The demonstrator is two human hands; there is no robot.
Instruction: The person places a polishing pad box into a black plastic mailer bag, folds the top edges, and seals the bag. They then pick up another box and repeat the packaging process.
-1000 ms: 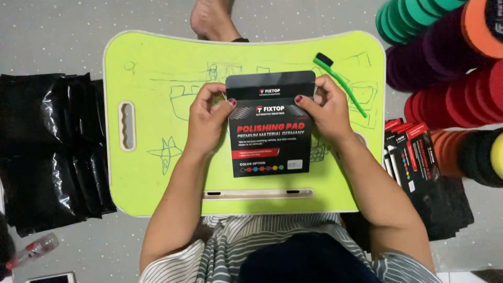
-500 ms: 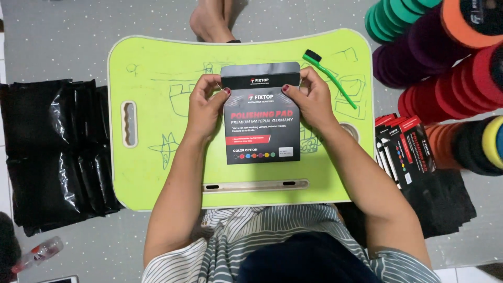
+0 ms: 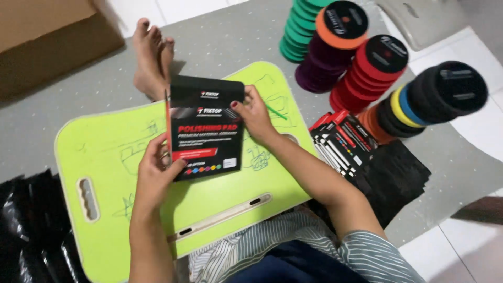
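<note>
I am holding the black flat package [image 3: 205,128] upright above the green lap surface [image 3: 110,157], my left hand [image 3: 154,175] gripping its 7 o'clock corner and my right hand [image 3: 254,112] pinching its 2 o'clock edge, so its front is facing me.

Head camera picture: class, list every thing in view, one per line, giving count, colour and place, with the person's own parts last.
Flat package: one, black with red band, held over the lap tray.
Lap tray: one, lime green with doodles, across the lap.
Green brush: one, on the tray behind the right hand, mostly hidden.
Foam pad stacks: several; green, purple, orange, red, black, yellow, blue; floor, upper right.
Spare packages: a fanned pile, black and red, right of the tray.
Black bags: a heap, lower left.
Cardboard box: one, brown, upper left.
Left hand: grips the package's lower left edge.
Right hand: grips its upper right edge.
Feet: bare, beyond the tray.
</note>
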